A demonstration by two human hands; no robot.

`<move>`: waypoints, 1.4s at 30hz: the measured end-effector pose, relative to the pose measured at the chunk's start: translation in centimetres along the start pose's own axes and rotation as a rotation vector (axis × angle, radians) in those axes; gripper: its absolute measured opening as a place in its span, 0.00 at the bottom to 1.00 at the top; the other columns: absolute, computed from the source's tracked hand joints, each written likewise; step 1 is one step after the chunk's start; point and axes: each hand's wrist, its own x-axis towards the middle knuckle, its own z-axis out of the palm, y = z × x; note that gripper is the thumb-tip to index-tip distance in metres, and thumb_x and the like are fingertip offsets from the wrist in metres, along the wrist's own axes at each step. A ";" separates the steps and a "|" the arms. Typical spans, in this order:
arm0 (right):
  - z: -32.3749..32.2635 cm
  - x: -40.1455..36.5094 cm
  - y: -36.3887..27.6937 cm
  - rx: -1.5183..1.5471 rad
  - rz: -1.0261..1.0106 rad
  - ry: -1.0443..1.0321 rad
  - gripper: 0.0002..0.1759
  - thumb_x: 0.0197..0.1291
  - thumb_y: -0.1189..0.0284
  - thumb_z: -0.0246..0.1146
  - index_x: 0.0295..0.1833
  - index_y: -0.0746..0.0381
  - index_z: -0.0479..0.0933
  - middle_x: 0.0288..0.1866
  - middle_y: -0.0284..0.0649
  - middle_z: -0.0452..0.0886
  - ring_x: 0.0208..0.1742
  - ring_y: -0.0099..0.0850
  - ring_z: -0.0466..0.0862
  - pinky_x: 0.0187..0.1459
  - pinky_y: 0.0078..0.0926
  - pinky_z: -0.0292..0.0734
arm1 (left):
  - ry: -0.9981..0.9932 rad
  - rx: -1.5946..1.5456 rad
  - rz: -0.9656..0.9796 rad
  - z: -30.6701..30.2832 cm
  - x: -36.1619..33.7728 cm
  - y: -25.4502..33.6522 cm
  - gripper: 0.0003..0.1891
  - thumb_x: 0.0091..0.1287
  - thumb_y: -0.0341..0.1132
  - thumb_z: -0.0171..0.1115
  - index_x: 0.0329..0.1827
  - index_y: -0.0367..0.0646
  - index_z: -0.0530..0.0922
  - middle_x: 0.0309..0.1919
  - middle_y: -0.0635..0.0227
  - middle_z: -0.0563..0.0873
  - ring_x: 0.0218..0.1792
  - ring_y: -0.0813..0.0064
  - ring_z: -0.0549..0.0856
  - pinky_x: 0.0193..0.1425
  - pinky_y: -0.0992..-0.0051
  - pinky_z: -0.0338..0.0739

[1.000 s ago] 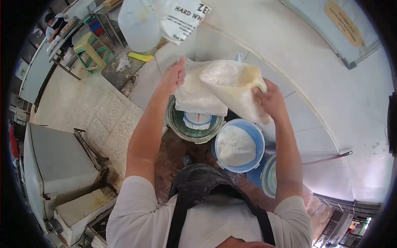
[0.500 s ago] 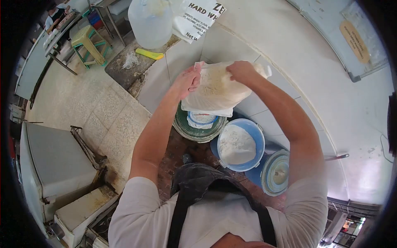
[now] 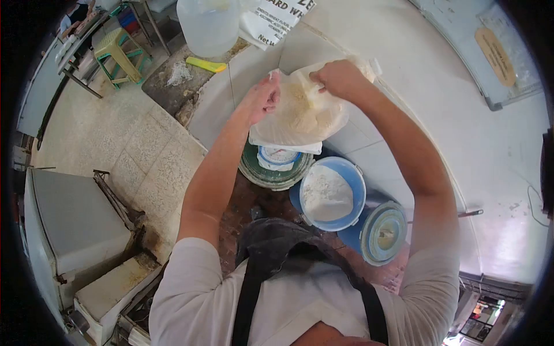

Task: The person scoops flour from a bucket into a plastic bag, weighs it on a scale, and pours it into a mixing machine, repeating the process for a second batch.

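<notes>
A translucent plastic bag [image 3: 300, 118] with pale, flour-like powder in it is held up between both hands. My left hand [image 3: 264, 98] is closed on the bag's upper left edge. My right hand [image 3: 339, 79] pinches the plastic at the upper right. Below the bag stands a green bucket [image 3: 247, 167], and a small blue-rimmed container [image 3: 280, 155] sits over it, partly covered by the bag. Just right of it is a blue bucket [image 3: 360, 190] with white powder [image 3: 326, 196] inside.
A lidded blue bucket [image 3: 384, 233] stands further right. A yellow-handled tool [image 3: 206, 64] and a large translucent jug [image 3: 209, 26] rest on the ledge, beside a printed flour sack [image 3: 276, 23]. A yellow stool [image 3: 118, 55] and a person [image 3: 74, 20] are at the far left.
My right hand has risen slightly and moved left, pulling the plastic. The bag looks more open at its top, its powder more visible. The camera view has shifted slightly.
</notes>
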 end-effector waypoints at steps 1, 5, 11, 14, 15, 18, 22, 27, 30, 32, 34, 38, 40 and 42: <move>-0.1 -0.8 -0.1 0.004 0.009 0.001 0.10 0.56 0.63 0.68 0.42 0.54 0.81 0.29 0.43 0.83 0.37 0.45 0.86 0.39 0.46 0.78 | -0.005 0.006 -0.006 0.2 -0.1 -0.1 0.23 0.71 0.63 0.56 0.54 0.57 0.71 0.21 0.80 0.69 0.18 0.88 0.61 0.21 0.82 0.55; -1.0 -3.1 0.3 -0.013 0.129 -0.049 0.14 0.58 0.62 0.67 0.48 0.53 0.82 0.37 0.45 0.86 0.43 0.47 0.86 0.43 0.46 0.79 | -0.023 0.004 0.007 0.4 0.2 0.0 0.21 0.73 0.62 0.55 0.51 0.57 0.70 0.22 0.79 0.70 0.18 0.87 0.61 0.22 0.83 0.55; 4.5 -11.8 3.7 0.360 0.625 0.350 0.29 0.59 0.53 0.69 0.59 0.60 0.80 0.48 0.53 0.86 0.50 0.49 0.86 0.50 0.43 0.80 | 0.035 0.108 0.055 0.9 0.7 -0.4 0.21 0.74 0.58 0.57 0.53 0.52 0.70 0.23 0.78 0.73 0.19 0.85 0.66 0.26 0.80 0.62; 4.7 -19.2 1.9 0.884 0.834 0.453 0.26 0.62 0.54 0.69 0.54 0.65 0.81 0.37 0.44 0.85 0.37 0.34 0.83 0.39 0.32 0.77 | 0.081 0.251 0.112 1.4 0.7 -0.4 0.22 0.71 0.56 0.63 0.51 0.48 0.72 0.24 0.76 0.75 0.21 0.84 0.71 0.30 0.78 0.69; 5.3 -21.7 1.1 1.063 0.966 0.467 0.23 0.63 0.55 0.68 0.50 0.66 0.81 0.33 0.39 0.83 0.33 0.28 0.80 0.36 0.28 0.74 | 0.136 0.355 0.141 1.8 0.7 -0.3 0.22 0.70 0.55 0.65 0.50 0.46 0.74 0.25 0.75 0.76 0.22 0.83 0.73 0.32 0.77 0.71; 8.8 -30.1 -0.6 1.217 1.043 0.499 0.16 0.66 0.61 0.66 0.44 0.64 0.79 0.28 0.31 0.77 0.30 0.20 0.74 0.34 0.22 0.70 | 0.235 0.700 0.165 2.1 0.1 -0.2 0.22 0.71 0.54 0.64 0.47 0.42 0.79 0.32 0.71 0.81 0.32 0.76 0.79 0.41 0.72 0.74; 16.8 -40.7 -3.1 1.291 1.159 0.359 0.15 0.65 0.63 0.66 0.47 0.64 0.79 0.31 0.32 0.78 0.33 0.22 0.75 0.37 0.24 0.71 | 0.449 0.723 0.287 5.3 0.3 -2.1 0.26 0.67 0.53 0.67 0.53 0.38 0.78 0.37 0.66 0.83 0.38 0.71 0.81 0.50 0.70 0.75; 28.9 -45.8 -6.3 1.113 1.264 0.128 0.22 0.63 0.61 0.68 0.51 0.70 0.77 0.38 0.50 0.84 0.40 0.40 0.84 0.46 0.37 0.76 | 0.506 1.102 0.607 13.8 3.3 -6.3 0.35 0.66 0.54 0.67 0.64 0.31 0.73 0.48 0.51 0.85 0.50 0.60 0.83 0.60 0.64 0.74; 35.2 -46.6 -7.1 0.912 1.093 -0.031 0.23 0.61 0.61 0.67 0.53 0.68 0.75 0.48 0.61 0.83 0.51 0.55 0.84 0.53 0.47 0.76 | 0.622 1.105 0.143 15.2 9.7 -11.2 0.39 0.65 0.57 0.66 0.67 0.31 0.72 0.55 0.46 0.84 0.54 0.58 0.83 0.61 0.63 0.75; 38.3 -46.4 -8.4 0.882 1.076 -0.082 0.22 0.61 0.61 0.67 0.52 0.66 0.75 0.50 0.61 0.83 0.53 0.56 0.83 0.55 0.48 0.76 | 0.586 1.357 0.100 13.8 14.4 -12.6 0.39 0.64 0.57 0.66 0.67 0.32 0.73 0.57 0.46 0.83 0.56 0.57 0.83 0.62 0.63 0.75; 41.3 -45.7 -9.2 0.853 1.117 -0.268 0.20 0.61 0.62 0.66 0.52 0.63 0.75 0.49 0.57 0.84 0.52 0.54 0.84 0.56 0.51 0.76 | 0.559 1.609 0.061 11.8 16.9 -12.5 0.40 0.63 0.58 0.67 0.67 0.32 0.74 0.60 0.46 0.82 0.58 0.56 0.83 0.63 0.64 0.75; 50.1 -45.0 -10.9 0.660 0.960 -0.471 0.14 0.66 0.66 0.56 0.54 0.55 0.78 0.48 0.46 0.87 0.54 0.45 0.86 0.55 0.56 0.75 | 0.239 1.672 -0.005 13.8 16.7 -10.9 0.32 0.62 0.53 0.68 0.59 0.35 0.81 0.56 0.51 0.85 0.57 0.53 0.84 0.63 0.63 0.76; 53.6 -44.1 -12.1 0.595 0.900 -0.474 0.14 0.67 0.67 0.54 0.55 0.54 0.78 0.48 0.44 0.87 0.54 0.44 0.85 0.55 0.56 0.74 | 0.336 1.738 0.045 13.7 16.6 -12.1 0.29 0.62 0.52 0.67 0.57 0.36 0.82 0.53 0.52 0.87 0.55 0.54 0.85 0.61 0.63 0.76; 57.4 -42.7 -13.3 0.529 0.845 -0.467 0.14 0.68 0.68 0.52 0.55 0.53 0.78 0.49 0.42 0.87 0.55 0.42 0.85 0.55 0.55 0.74 | 0.381 2.232 0.280 11.5 17.5 -13.3 0.25 0.62 0.50 0.65 0.55 0.41 0.83 0.54 0.50 0.86 0.58 0.57 0.84 0.64 0.59 0.75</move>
